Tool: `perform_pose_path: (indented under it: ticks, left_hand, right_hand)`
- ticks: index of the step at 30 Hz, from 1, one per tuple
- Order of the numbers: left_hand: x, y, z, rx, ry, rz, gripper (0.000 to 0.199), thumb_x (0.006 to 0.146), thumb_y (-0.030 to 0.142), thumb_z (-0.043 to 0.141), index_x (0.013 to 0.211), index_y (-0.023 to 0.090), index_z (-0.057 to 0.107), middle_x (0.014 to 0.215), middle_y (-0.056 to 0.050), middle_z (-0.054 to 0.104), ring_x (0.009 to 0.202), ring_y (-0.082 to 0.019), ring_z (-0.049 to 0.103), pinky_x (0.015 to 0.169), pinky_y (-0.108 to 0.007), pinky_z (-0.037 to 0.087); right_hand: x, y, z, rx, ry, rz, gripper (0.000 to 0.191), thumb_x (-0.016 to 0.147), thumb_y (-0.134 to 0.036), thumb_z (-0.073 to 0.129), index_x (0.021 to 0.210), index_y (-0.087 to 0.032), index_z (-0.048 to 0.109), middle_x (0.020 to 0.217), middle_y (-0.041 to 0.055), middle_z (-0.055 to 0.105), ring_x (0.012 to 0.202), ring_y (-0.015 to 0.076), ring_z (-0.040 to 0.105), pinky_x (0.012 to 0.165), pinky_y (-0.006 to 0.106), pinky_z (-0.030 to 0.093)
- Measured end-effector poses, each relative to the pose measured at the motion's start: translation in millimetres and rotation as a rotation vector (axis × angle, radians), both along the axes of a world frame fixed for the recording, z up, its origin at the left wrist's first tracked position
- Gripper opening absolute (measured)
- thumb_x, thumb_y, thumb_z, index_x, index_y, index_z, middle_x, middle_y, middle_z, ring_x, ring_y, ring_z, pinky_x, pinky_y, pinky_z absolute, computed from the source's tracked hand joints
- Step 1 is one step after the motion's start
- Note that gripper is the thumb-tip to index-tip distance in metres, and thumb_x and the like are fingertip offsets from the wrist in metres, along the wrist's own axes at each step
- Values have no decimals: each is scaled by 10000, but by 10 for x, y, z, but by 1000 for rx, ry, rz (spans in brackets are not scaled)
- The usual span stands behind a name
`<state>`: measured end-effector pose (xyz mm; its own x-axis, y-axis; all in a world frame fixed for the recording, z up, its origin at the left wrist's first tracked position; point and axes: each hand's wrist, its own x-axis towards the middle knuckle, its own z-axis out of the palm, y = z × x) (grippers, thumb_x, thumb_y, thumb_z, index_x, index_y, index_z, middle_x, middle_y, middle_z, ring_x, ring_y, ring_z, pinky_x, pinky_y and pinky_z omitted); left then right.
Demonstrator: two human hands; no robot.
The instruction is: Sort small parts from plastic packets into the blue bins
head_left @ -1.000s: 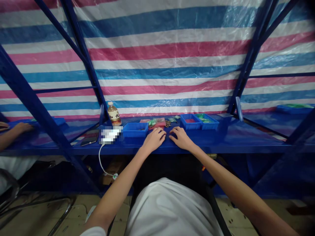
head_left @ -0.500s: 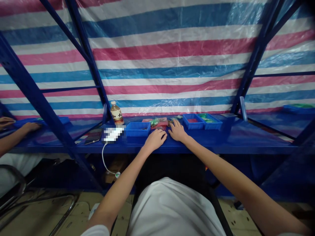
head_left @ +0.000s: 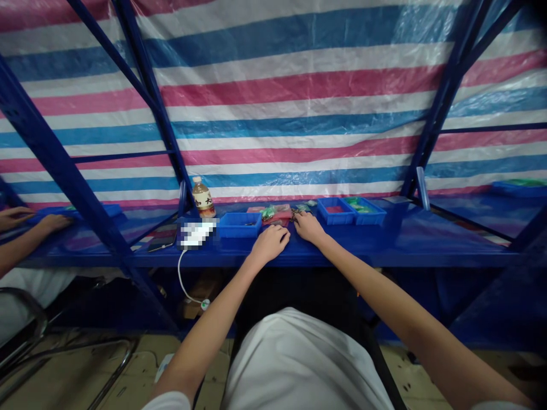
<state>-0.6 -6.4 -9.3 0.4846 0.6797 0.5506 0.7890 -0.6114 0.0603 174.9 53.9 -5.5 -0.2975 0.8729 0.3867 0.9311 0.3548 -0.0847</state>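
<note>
I have the left hand (head_left: 270, 244) and the right hand (head_left: 308, 228) resting palm-down on the blue counter (head_left: 384, 251), set apart with a narrow gap between them. The fingers of both curl downward. Neither looks clamped on anything, though from this feed I can't tell whether either is pinching something small.

The right fingertips reach a small heap of metal parts (head_left: 293, 214) near the counter's back edge, and I can't tell whether they touch it or sit just beside it. The left fingertips stop just in front of a flat red packet (head_left: 274, 215), with a green bag of parts (head_left: 267, 213) at its left end. Small green packets (head_left: 302, 207) lie just behind the heap.

To the right of the hands, two blue plastic trays (head_left: 348, 210) stand side by side, one with red contents and one with green. To the left sits another blue tray (head_left: 238, 225), then a plastic bottle (head_left: 203, 197) near the back edge. In front of the bottle, a white object (head_left: 196, 232) is pixelated beyond reading, and a white cable (head_left: 182, 279) drops over the front edge. A phone (head_left: 161, 239) lies beyond that. At far left, a co-worker's hand (head_left: 53, 223) rests near a blue tray (head_left: 72, 212).
</note>
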Motion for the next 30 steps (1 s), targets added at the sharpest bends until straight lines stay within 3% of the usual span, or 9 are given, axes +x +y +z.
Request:
perform_pose_path:
  ticks: [11,18,24,30]
  left_hand:
    - [-2,-12,12,-4,-3,0,295,974,303,389,960,189,660,991,-77,660,957,-206,592,905,-328,469]
    - [-4,-13,2,11,11,10,296,979,306,382,957,192,654,981,-67,661,956,-198,594,894,-316,475]
    - [0,-27,17,14,18,13,304,980,306,377,966,191,658,984,-68,662,944,-197,595,887,-317,479]
    - [11,-43,26,-5,-17,20,309,984,325,371,993,186,648,1001,-78,662,964,-207,593,899,-327,470]
  right_hand:
    - [87,15,18,34,3,24,315,929,-85,375,1160,-133,584,1098,136,631,1075,237,537,922,300,397]
    - [82,27,-3,46,1,5,276,931,-119,403,1138,-118,585,1070,156,639,1057,262,537,896,321,407]
    - [72,54,-1,47,-5,22,339,919,-69,388,1224,-102,532,1081,145,632,1026,248,530,916,316,384]
    - [67,-140,-18,142,52,114,349,928,-75,341,1223,-88,528,1095,161,596,1026,260,488,950,347,362]
